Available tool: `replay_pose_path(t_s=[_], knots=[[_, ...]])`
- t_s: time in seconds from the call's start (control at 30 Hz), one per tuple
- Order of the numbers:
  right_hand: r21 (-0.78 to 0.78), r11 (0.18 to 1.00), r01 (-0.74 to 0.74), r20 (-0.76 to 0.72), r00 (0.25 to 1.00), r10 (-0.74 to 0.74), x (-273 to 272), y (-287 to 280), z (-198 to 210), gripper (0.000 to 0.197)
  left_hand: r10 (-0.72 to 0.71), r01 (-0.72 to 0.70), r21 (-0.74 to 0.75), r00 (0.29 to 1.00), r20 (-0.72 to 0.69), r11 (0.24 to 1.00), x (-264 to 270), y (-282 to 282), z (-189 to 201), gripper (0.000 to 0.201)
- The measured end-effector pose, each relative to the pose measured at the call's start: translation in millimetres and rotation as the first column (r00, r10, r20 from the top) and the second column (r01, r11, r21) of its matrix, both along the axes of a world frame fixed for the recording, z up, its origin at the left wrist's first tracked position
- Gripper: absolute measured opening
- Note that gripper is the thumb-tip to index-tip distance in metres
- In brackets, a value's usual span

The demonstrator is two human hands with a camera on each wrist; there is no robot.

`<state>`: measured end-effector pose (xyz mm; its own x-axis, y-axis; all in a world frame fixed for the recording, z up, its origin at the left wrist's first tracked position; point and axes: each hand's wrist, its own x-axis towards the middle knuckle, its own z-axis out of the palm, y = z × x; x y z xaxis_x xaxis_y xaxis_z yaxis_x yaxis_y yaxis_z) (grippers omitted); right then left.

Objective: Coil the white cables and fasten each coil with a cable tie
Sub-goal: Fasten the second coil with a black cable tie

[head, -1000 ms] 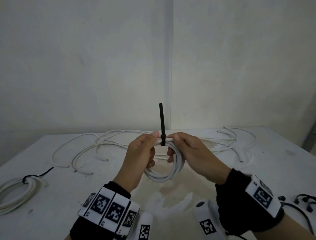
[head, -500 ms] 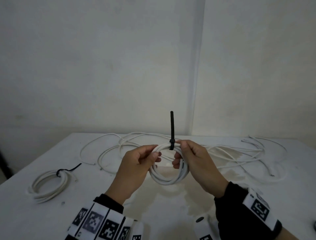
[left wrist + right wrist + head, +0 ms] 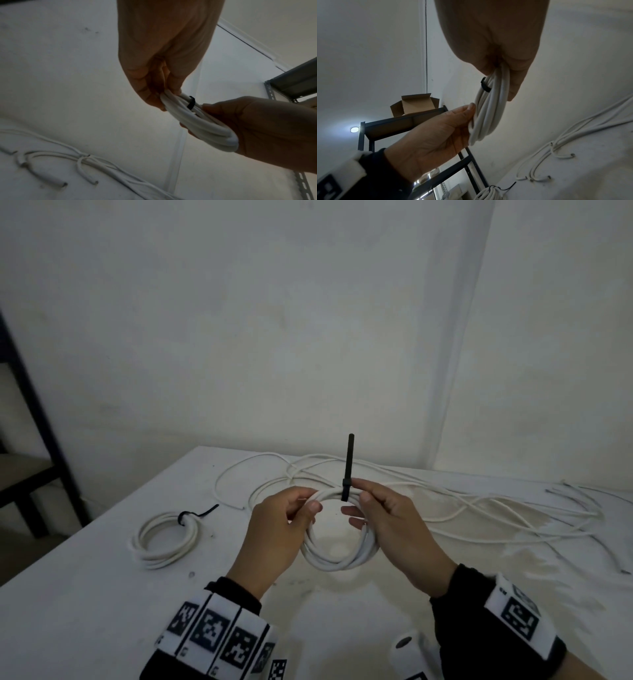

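Observation:
I hold a white cable coil (image 3: 339,559) upright above the table, between both hands. My left hand (image 3: 291,518) grips its left side, thumb over the strands. My right hand (image 3: 383,515) grips its right side by the top. A black cable tie (image 3: 348,463) wraps the top of the coil, its tail standing straight up. In the left wrist view the tie (image 3: 191,103) bands the coil (image 3: 202,125) between the two hands. In the right wrist view the tie (image 3: 485,85) shows on the coil (image 3: 488,112) just under my right fingers.
A tied white coil (image 3: 166,537) with a black tie lies on the white table (image 3: 85,604) to the left. Loose white cables (image 3: 479,508) sprawl across the far and right part of the table. A dark metal shelf (image 3: 44,460) stands at the left, a cardboard box (image 3: 415,104) on top.
The view has swung left, bringing the tied coil and the shelf further into sight. Both hands keep the coil; the left thumb has shifted slightly along it. The tie's tail still stands up.

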<state>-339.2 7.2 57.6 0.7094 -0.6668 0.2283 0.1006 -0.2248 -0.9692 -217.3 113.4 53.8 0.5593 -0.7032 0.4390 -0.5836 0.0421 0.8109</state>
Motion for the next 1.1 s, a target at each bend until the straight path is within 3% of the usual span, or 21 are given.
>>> replay_pose_path(t_s=[0.23, 0.37, 0.43, 0.53, 0.7, 0.9, 1.1], knots=[[-0.119, 0.979, -0.166, -0.229, 0.964, 0.136, 33.7, 16.2, -9.0, 0.024, 0.052, -0.049, 0.133, 0.999, -0.014, 0.99, 47.1, 23.6, -9.1, 0.014], [-0.079, 0.954, -0.291, -0.404, 0.884, 0.236, 62.3, 16.0, -17.9, 0.055, 0.114, -0.117, 0.234, 0.993, 0.026, 0.965, 77.6, 36.9, -16.1, 0.015], [-0.038, 0.946, -0.321, -0.433, 0.859, 0.274, 74.4, 16.1, -19.5, 0.061, 0.164, -0.171, 0.267, 0.985, 0.049, 0.948, 95.5, 43.5, -17.6, 0.018], [0.006, 0.949, -0.314, -0.46, 0.842, 0.281, 85.3, 13.3, -22.9, 0.063, 0.268, -0.272, 0.337, 0.962, 0.06, 0.901, 129.0, 52.1, -21.8, 0.008], [-0.003, 0.967, -0.254, -0.5, 0.838, 0.218, 92.6, -5.0, -25.2, 0.057, 0.343, -0.335, 0.508, 0.936, 0.081, 0.793, 171.5, 67.0, -33.5, 0.01], [-0.029, 0.983, -0.183, -0.566, 0.814, 0.135, 100.4, -28.9, -27.0, 0.05, 0.337, -0.344, 0.629, 0.932, 0.136, 0.698, 201.4, 70.9, -47.6, 0.011], [-0.013, 0.989, -0.146, -0.608, 0.786, 0.108, 97.7, -42.1, -35.4, 0.027, 0.335, -0.378, 0.624, 0.922, 0.193, 0.684, 208.5, 69.8, -50.1, 0.017]])
